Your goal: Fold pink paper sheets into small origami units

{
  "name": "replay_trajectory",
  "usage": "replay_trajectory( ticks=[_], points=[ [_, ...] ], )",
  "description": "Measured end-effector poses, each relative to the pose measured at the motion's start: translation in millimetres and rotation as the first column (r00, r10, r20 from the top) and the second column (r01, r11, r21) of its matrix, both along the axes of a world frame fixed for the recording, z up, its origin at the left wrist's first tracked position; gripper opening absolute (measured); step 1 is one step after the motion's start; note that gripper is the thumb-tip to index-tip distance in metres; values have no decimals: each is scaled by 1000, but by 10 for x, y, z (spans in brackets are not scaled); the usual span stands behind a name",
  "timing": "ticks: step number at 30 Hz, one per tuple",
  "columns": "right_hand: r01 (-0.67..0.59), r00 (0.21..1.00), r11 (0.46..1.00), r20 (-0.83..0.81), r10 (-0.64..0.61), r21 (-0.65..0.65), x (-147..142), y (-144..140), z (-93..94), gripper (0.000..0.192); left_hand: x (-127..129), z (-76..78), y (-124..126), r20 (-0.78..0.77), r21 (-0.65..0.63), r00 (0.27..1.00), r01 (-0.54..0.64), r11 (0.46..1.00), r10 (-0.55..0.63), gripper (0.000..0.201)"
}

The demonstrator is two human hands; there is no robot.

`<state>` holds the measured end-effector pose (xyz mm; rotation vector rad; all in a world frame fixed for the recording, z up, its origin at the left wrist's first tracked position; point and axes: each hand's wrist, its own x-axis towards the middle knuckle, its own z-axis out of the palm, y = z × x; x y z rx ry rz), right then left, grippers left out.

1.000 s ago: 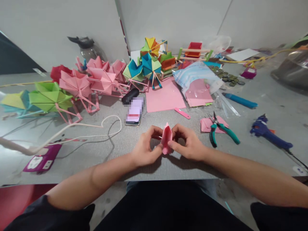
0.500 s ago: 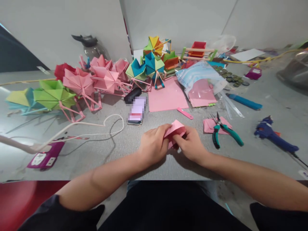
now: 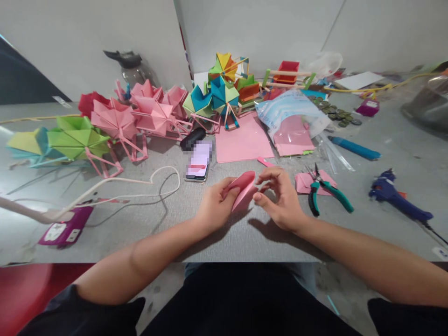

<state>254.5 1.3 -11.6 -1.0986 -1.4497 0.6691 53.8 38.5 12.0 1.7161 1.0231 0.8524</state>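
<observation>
While my left hand pinches the pink fold, it sits raised just over the table edge.
My right hand hovers beside it, fingers loosely curled, gripping nothing; plastic bag behind holds pink paper.

So I've got this pink paper folded into a small rounded, petal-like shape, tilted up off the grey table near its front edge. It's pinched on its left side in my left hand, smooth face toward the camera. Its right tip sits just beside my right hand, whose fingers are loosely curled.
</observation>
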Motion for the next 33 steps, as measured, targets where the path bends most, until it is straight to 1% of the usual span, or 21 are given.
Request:
replay_trajectory(
  ticks=[2,5,9,13,16,19,25,28,33],
  points=[
    [-43,998,996,39,40,82,29,35,-10,33,-5,-1,0,26,-22,1000,9,1000,-8,30],
    [-100,993,989,66,93,107,45,57,-21,32,-11,2,-1,40,-38,999,24,999,-23,26],
    [-112,991,983,89,100,143,45,37,-17,27,-22,44,4,46,-88,998,42,995,-38,19],
    [-151,985,967,113,130,204,69,27,3,28,-40,99,15,68,-122,997,47,991,-39,14],
    [-176,979,963,137,150,206,97,35,6,25,-55,120,16,94,-129,995,57,990,-45,11],
    [-198,975,962,137,174,187,116,47,0,21,-64,121,14,90,-152,995,60,987,-46,11],
    [-257,964,945,120,236,204,140,75,17,26,-77,78,24,76,-204,994,86,975,-72,16],
    [-272,961,939,121,251,211,158,82,27,25,-93,59,28,69,-211,993,105,972,-92,19],
    [-336,940,919,144,311,208,192,91,44,25,-108,57,31,74,-220,992,120,968,-106,20]
  ],
)
